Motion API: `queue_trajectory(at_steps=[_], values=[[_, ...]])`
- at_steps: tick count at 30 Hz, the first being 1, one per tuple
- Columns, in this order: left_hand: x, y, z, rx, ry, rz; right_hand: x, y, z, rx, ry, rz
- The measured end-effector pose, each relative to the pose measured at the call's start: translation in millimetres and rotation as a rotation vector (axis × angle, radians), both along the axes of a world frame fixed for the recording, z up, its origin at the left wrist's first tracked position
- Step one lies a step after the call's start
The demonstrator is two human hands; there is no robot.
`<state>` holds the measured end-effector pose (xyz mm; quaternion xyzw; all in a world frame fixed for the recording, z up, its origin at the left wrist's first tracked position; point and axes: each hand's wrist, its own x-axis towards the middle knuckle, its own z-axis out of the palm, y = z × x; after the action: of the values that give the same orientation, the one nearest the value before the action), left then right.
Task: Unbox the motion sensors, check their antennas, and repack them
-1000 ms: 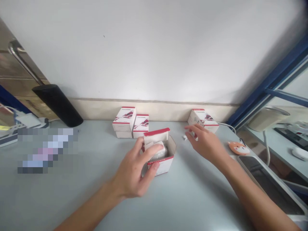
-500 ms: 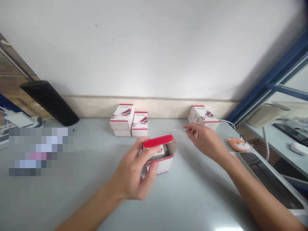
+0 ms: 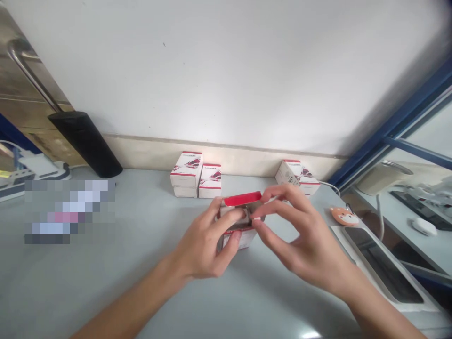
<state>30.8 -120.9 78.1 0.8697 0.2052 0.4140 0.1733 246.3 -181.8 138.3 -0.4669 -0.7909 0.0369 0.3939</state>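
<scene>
A small white-and-red cardboard box (image 3: 243,241) stands on the table in front of me, its red-edged top flap raised. My left hand (image 3: 201,247) is closed round the box's left side, thumb on the front and index finger reaching into the opening. At the box's right edge, my right hand (image 3: 307,235) has its thumb and a finger pinched over the opening. Something small and white shows at those fingertips, too small to name. The fingers hide most of the box's inside.
Several similar boxes (image 3: 187,170) stand against the wall at centre-left, with more boxes (image 3: 296,174) at the right. A black cylinder-like object (image 3: 86,143) leans at the left. On the right lie an orange animal-faced case (image 3: 344,215) and a dark-screened device (image 3: 383,266). A blue frame (image 3: 374,127) borders the right.
My right hand has moved left from near the right-hand boxes to the opening of the box. My left hand still grips the box, its index finger further over the inside.
</scene>
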Motion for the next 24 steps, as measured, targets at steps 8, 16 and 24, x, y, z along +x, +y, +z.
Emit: queue_trajectory(at_steps=[8,16,24], values=[[-1.3,4.0,-4.9,0.075,0.011,0.049,2.5,25.0,-6.5,-0.516,0.273,0.099],[-2.8,5.7,-12.8,0.065,0.020,0.063,2.6,39.4,-15.6,-0.775,0.645,0.180],[3.0,13.3,-27.0,0.074,-0.139,-0.024,-2.6,36.1,-26.7,-0.901,0.969,0.254]])
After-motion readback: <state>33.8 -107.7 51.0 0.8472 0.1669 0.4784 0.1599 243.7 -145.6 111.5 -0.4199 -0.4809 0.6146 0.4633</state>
